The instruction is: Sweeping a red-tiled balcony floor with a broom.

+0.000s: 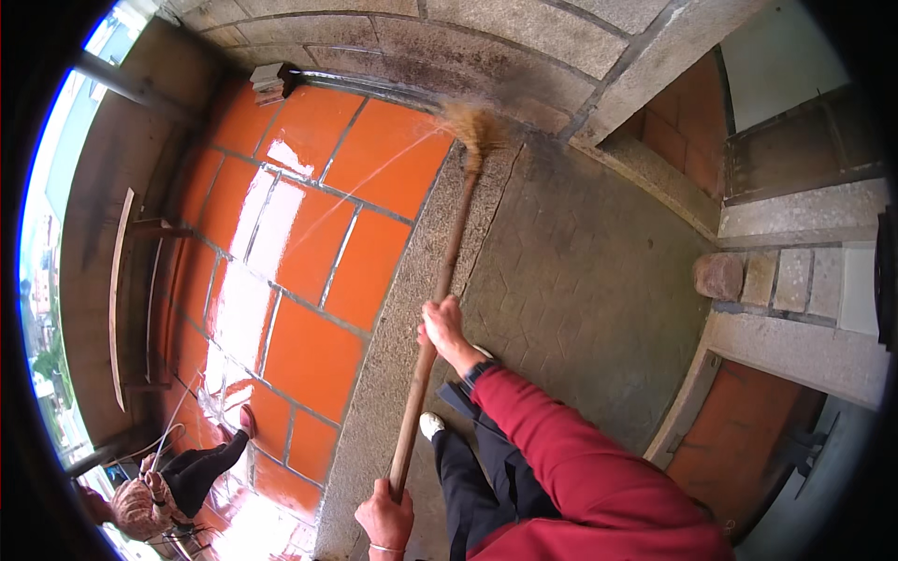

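Note:
Both hands grip the long wooden handle [459, 224] of a broom, which slants from the lower middle up to the top. My right hand [443, 326], below a dark wristband and red sleeve, wraps around the handle's middle. Closer to the bottom edge, my left hand [386, 522] with a thin bracelet closes over the handle's end. The straw broom head [473, 130] looks blurred. It lies at the foot of the stone block wall [484, 59], over the end of a rough stone strip [403, 294]. Shiny, wet-looking orange tiles [316, 368] lie left of the strip.
At lower left another person [151, 498] stands on the tiles, holding something thin, perhaps a hose. A wooden bench [123, 301] lines the left wall. Stacked blocks [270, 83] fill the far corner. Stone thresholds [659, 186] and a rounded stone [719, 275] border the grey floor [582, 280].

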